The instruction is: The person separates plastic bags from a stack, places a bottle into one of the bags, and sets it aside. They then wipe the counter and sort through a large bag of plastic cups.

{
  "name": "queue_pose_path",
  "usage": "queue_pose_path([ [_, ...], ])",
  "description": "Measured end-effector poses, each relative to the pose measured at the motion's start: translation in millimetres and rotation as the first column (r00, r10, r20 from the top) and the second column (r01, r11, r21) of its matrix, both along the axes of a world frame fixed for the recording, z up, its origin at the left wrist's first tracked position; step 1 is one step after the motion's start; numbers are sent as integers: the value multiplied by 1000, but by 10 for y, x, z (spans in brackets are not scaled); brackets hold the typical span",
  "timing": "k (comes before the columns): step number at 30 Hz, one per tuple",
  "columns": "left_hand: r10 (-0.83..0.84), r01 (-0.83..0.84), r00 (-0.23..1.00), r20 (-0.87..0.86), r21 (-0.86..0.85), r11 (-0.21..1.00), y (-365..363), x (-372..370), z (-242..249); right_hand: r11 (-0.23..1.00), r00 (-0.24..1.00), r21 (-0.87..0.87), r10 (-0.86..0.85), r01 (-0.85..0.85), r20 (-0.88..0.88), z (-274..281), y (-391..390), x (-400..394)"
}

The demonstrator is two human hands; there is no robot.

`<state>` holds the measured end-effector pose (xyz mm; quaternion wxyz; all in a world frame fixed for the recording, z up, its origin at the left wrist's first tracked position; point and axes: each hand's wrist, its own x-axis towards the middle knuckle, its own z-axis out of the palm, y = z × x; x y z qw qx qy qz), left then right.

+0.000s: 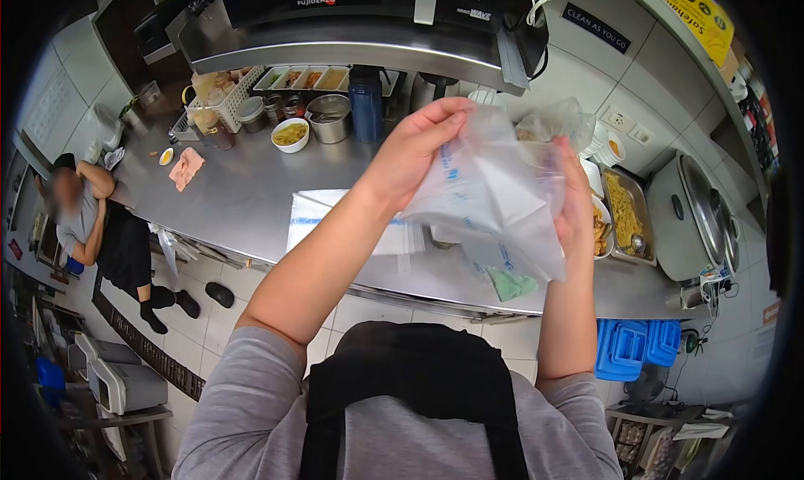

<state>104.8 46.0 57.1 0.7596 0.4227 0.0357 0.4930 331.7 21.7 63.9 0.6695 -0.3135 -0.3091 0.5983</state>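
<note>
Apron bib: black, over a grey shirt, nearest the lens.
Left hand (pixel 419 145): fingers pinched on the top edge of a clear plastic bag (pixel 494 195).
Right hand (pixel 576 205): closed on the bag's far side.
Bag: held in the air above the steel counter (pixel 251 195), over a stack of bags (pixel 314 216).
Risk: thin film could slip from the pinch or tear if pulled apart sharply.
Nearby: a food tray (pixel 624 216) sits just beside, where a dropped bag might land.

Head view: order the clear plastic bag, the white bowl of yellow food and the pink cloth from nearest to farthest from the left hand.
1. Clear plastic bag: held in the left hand.
2. White bowl of yellow food: on the steel counter, to the hand's left.
3. Pink cloth: farther left on the counter.
</note>
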Motion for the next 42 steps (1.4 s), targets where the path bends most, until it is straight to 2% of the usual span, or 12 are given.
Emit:
queue_pose_path([
  [3, 72, -85, 982, -172, -68, 994, 43, 49, 52, 986, 936, 151, 12, -70, 351, -112, 34, -100],
  [5, 258, -53, 921, -292, 562, 825, 7, 50, -86, 981, 919, 182, -15, -62, 393, -121, -34, -188],
  [7, 268, 25, 886, -378, 617, 787, -171, 38, -50, 957, 879, 249, 11, -147, 476, -119, -116, -219],
  [9, 123, 321, 783, -609, 566, 760, -263, -15, 17, 956, 880, 264, -11, -130, 475, -177, -133, -127],
  [14, 61, 367, 830, -554, 626, 688, -199, -163, -27, 955, 969, 211, 170, -208, 182, -103, -119, 143],
  [16, 21, 10, 988, -154, 195, 981, -44, -61, -89, 994, 963, 81, 48, -72, 265, -103, 57, 70],
  [20, 199, -279, 895, -398, -154, 948, 321, 227, -367, 966, 754, -187, -10, 176, 656, -465, 383, -15],
  [23, 64, -194, 967, -248, -547, 814, 294, 366, -1191, 947, 963, -289, 197, -140, 181, -1468, 500, 2],
  [33, 184, -348, 926, -329, -557, 754, 345, 522, -2210, 771, 941, -630, 278, -99, 193, -2234, 540, -116],
  [36, 274, -476, 860, -430, -483, 735, 402, 524, -2432, 774, 925, -631, 274, -50, 263, -2294, 589, -96],
  [39, 578, -650, 410, -705, 219, 727, 559, 219, -2532, 877, 845, -478, 218, 50, 489, -2237, 573, 141],
  [42, 798, -480, 145, -585, 664, 573, 509, -392, -1725, 965, 345, -105, 15, 242, 938, -2287, 789, 709],
])
